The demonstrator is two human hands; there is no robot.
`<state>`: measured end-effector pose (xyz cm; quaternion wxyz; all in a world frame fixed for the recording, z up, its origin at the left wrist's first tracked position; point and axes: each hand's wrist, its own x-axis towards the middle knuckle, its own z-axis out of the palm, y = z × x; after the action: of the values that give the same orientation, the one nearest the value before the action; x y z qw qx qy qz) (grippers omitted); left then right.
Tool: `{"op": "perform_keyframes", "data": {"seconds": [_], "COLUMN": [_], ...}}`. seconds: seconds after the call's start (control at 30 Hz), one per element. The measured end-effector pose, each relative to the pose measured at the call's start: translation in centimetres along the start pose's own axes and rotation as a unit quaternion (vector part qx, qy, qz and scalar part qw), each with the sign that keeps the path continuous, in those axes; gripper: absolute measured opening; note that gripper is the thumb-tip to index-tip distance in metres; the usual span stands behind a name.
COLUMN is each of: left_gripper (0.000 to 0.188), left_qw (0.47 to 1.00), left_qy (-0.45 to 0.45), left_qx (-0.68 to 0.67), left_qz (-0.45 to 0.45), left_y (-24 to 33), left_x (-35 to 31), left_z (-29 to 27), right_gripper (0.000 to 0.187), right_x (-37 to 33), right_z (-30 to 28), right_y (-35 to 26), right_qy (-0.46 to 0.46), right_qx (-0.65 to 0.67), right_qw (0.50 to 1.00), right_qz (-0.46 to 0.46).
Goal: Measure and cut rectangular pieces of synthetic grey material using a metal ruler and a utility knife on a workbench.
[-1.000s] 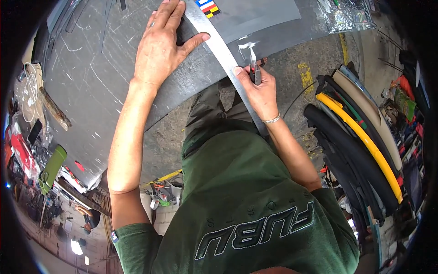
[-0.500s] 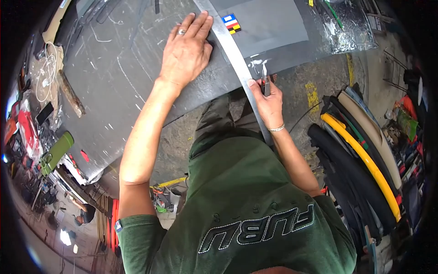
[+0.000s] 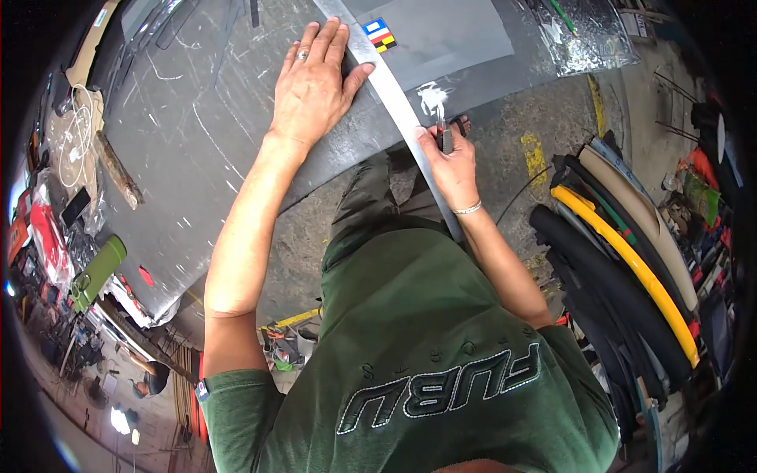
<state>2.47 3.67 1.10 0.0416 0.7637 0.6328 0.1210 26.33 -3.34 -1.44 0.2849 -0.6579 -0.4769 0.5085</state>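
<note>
My left hand (image 3: 309, 93) lies flat on a dark grey table (image 3: 229, 98), fingers stretched, with its fingertips and thumb at the edge of a long metal ruler (image 3: 394, 93). The ruler runs aslant across a grey sheet (image 3: 465, 39) and past the table's near edge toward my waist. My right hand (image 3: 455, 171) is closed around a utility knife (image 3: 445, 138), its thumb against the ruler just beyond the table edge. A small multicoloured patch (image 3: 379, 35) sits on the sheet beside the ruler.
Rolls of material, including a yellow one (image 3: 631, 260) and a black one (image 3: 595, 272), lean at the right. A phone (image 3: 76, 206), a stick (image 3: 118, 171) and a green roll (image 3: 100, 270) are at the left. Crinkled clear plastic (image 3: 593, 47) covers the far right.
The view has shifted a little, so the table and ruler appear farther left. My left thumb has spread out to the ruler's edge. My right hand keeps its hold on the knife.
</note>
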Motion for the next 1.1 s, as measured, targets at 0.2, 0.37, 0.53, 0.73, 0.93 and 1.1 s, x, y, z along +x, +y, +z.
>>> {"op": "perform_keyframes", "data": {"seconds": [0.2,0.37,0.53,0.73,0.93,1.1], "left_gripper": [0.092,0.084,0.091,0.104,0.097,0.097], "left_qw": [1.000,0.912,0.923,0.989,0.974,0.975], "left_qy": [0.003,0.164,0.139,-0.139,-0.203,-0.205], "left_qx": [0.022,-0.363,-0.349,-0.015,-0.026,-0.007], "left_qz": [0.002,0.094,0.084,-0.043,-0.093,-0.090], "left_y": [0.8,0.5,1.6,0.8,4.5,4.5], "left_x": [0.2,0.5,1.4,1.9,4.0,3.9], "left_z": [0.3,1.2,0.0,0.0,-4.0,-4.1], "right_gripper": [0.025,0.027,0.035,0.050,0.048,0.048], "right_x": [0.0,0.3,-0.8,-1.2,-0.2,0.2], "right_z": [-0.4,-1.4,-4.5,-3.8,-2.7,-2.2], "right_y": [0.0,0.5,-2.1,-6.5,-6.9,-7.6], "right_qy": [-0.005,-0.030,-0.021,-0.111,-0.122,-0.129], "right_qx": [-0.021,-0.077,-0.142,-0.209,-0.222,-0.260], "right_qw": [1.000,0.997,0.986,0.953,0.953,0.943], "right_qz": [-0.021,-0.011,-0.082,-0.191,-0.167,-0.162]}}
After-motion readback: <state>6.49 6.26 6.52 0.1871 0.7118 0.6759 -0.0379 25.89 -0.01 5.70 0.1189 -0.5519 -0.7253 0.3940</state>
